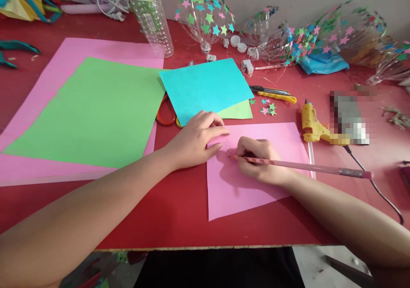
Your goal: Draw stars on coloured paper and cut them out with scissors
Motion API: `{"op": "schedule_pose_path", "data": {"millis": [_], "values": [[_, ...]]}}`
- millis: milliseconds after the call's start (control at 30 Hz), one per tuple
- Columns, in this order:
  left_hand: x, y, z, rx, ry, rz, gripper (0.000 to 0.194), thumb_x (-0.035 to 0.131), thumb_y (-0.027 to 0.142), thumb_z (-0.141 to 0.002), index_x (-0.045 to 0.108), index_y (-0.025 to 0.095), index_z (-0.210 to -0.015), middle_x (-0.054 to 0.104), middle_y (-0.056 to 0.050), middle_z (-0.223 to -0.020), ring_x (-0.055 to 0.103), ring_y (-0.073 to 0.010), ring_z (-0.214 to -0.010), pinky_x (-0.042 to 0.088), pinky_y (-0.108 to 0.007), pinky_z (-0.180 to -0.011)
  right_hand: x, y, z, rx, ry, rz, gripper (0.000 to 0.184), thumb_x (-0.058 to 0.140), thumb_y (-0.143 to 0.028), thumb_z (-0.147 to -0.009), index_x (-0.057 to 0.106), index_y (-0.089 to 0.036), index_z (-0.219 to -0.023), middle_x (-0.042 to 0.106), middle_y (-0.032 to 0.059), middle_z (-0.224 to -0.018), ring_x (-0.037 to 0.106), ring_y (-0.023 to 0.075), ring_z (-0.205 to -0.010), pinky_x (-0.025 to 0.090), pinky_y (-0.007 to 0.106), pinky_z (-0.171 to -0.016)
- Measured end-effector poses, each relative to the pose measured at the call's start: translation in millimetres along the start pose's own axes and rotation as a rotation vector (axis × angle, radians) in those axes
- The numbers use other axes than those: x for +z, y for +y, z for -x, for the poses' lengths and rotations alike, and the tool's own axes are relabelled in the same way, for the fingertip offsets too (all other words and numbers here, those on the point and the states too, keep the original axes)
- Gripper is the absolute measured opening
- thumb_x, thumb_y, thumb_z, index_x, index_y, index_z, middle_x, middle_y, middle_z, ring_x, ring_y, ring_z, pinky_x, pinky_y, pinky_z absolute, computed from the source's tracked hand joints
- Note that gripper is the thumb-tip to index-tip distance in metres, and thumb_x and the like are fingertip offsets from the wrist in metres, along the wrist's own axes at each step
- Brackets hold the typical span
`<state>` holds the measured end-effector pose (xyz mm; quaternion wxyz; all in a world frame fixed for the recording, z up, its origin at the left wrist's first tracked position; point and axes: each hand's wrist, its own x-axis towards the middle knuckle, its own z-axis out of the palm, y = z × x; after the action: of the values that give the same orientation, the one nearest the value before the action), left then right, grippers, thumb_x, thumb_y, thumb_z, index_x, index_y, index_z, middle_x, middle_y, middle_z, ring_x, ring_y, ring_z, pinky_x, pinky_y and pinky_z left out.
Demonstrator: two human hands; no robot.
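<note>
One pencil on one small pink sheet

Right hand: fingers pinching pencil low near the tip, tip at the paper. Left hand: fingers slightly spread, thumb and index over the upper left edge of the small pink sheet. Faint pencil lines (sketchy, shape hard to read) between the two sets of fingers. Small pink sheet is flat on the red bench, under the right fingers. Blue sheet just beyond left fingers, light green sheet poking out beneath. Left of left fingers: big green sheet lying over large pink sheet. Beyond right fingers: paper stars, then yellow cutter. Right of right fingers: yellow glue gun.
</note>
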<state>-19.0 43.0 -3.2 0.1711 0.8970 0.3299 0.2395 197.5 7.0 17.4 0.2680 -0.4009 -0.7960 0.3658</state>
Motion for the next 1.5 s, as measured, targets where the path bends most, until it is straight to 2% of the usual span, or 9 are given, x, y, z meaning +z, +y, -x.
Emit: {"op": "schedule_pose_path", "data": {"millis": [200, 467, 700, 800, 900, 1000, 1133, 1367, 1500], "values": [[-0.1, 0.2, -0.5, -0.004, 0.007, -0.002, 0.029, 0.056, 0.028, -0.094, 0.069, 0.013, -0.114, 0.058, -0.013, -0.111, 0.052, -0.0274, -0.102, 0.044, -0.047, -0.093, -0.5, -0.3, 0.5, -0.045, -0.071, -0.019, 0.017, 0.048, -0.008, -0.07, 0.038, -0.022, -0.07, 0.04, -0.008, -0.055, 0.034, 0.0063, -0.047, 0.029, 0.019, -0.048], [-1.1, 1.3, -0.3, -0.031, -0.014, -0.002, 0.026, 0.055, 0.028, -0.093, 0.068, 0.018, -0.113, 0.058, -0.011, -0.112, 0.051, -0.0269, -0.103, 0.043, -0.047, -0.094, -0.5, 1.0, 0.7, -0.052, -0.069, -0.046, 0.016, 0.051, -0.007, -0.071, 0.043, -0.021, -0.071, 0.043, -0.0078, -0.056, 0.037, 0.0062, -0.048, 0.03, 0.019, -0.048], [-3.0, 2.2, -0.3, -0.024, -0.053, -0.027, 0.029, 0.05, 0.029, -0.096, 0.067, 0.018, -0.117, 0.057, -0.012, -0.115, 0.05, -0.0277, -0.105, 0.042, -0.047, -0.096, -5.0, 0.4, -2.1, 0.202, 0.153, -0.418, 0.022, 0.048, -0.029, -0.094, 0.047, -0.021, -0.074, 0.053, -0.0059, -0.051, 0.045, 0.0079, -0.043, 0.036, 0.021, -0.045], [-2.6, 3.6, -0.8, -0.039, -0.062, -0.051, 0.03, 0.051, 0.027, -0.095, 0.067, 0.017, -0.118, 0.057, -0.012, -0.116, 0.05, -0.0283, -0.105, 0.042, -0.048, -0.095, -4.4, -8.2, 0.2, 0.268, 0.129, -0.504, 0.021, 0.046, -0.028, -0.094, 0.045, -0.021, -0.075, 0.051, -0.0079, -0.047, 0.042, 0.0071, -0.038, 0.032, 0.02, -0.041], [-1.2, 4.3, -1.1, -0.055, -0.048, -0.082, 0.03, 0.052, 0.025, -0.094, 0.067, 0.016, -0.117, 0.057, -0.013, -0.115, 0.05, -0.0286, -0.103, 0.043, -0.049, -0.094, -0.4, -16.2, 3.7, 0.307, -0.003, -0.491, 0.011, 0.05, -0.017, -0.086, 0.046, -0.021, -0.077, 0.053, -0.0073, -0.052, 0.044, 0.0074, -0.043, 0.033, 0.02, -0.043], [0.1, 3.6, -1.3, -0.067, -0.021, -0.106, 0.029, 0.052, 0.025, -0.093, 0.068, 0.016, -0.117, 0.057, -0.013, -0.114, 0.051, -0.0285, -0.103, 0.044, -0.048, -0.093, 3.1, -16.1, 5.4, 0.246, -0.109, -0.382, 0.012, 0.054, -0.009, -0.077, 0.049, -0.02, -0.077, 0.051, -0.0065, -0.061, 0.044, 0.0071, -0.053, 0.033, 0.02, -0.048], [-0.7, 2.5, -1.1, -0.075, -0.033, -0.045, 0.032, 0.059, 0.029, -0.09, 0.067, 0.017, -0.118, 0.057, -0.013, -0.116, 0.052, -0.0286, -0.107, 0.043, -0.048, -0.097, 2.7, -7.7, 5.3, 0.223, -0.062, -0.289, 0.015, 0.052, -0.006, -0.072, 0.05, -0.019, -0.075, 0.049, -0.0059, -0.066, 0.041, 0.0073, -0.056, 0.03, 0.02, -0.049], [-10.8, 3.9, 1.0, -0.054, -0.184, 0.047, 0.05, 0.071, 0.029, -0.079, 0.061, 0.022, -0.127, 0.05, -0.013, -0.137, 0.042, -0.0349, -0.128, 0.033, -0.057, -0.11, 5.3, -8.7, 10.3, 0.085, -0.15, -0.208, 0.014, 0.052, -0.007, -0.072, 0.048, -0.02, -0.072, 0.048, -0.0068, -0.06, 0.04, 0.007, -0.052, 0.032, 0.019, -0.049], [-18.2, 4.0, 1.5, -0.04, -0.288, 0.063, 0.058, 0.074, 0.033, -0.08, 0.056, 0.024, -0.135, 0.044, -0.014, -0.146, 0.036, -0.0364, -0.136, 0.029, -0.059, -0.113, 6.3, -9.4, 11.2, 0.034, -0.124, -0.187, 0.016, 0.051, -0.005, -0.07, 0.048, -0.02, -0.074, 0.047, -0.0067, -0.062, 0.04, 0.0068, -0.052, 0.032, 0.019, -0.049]]}}
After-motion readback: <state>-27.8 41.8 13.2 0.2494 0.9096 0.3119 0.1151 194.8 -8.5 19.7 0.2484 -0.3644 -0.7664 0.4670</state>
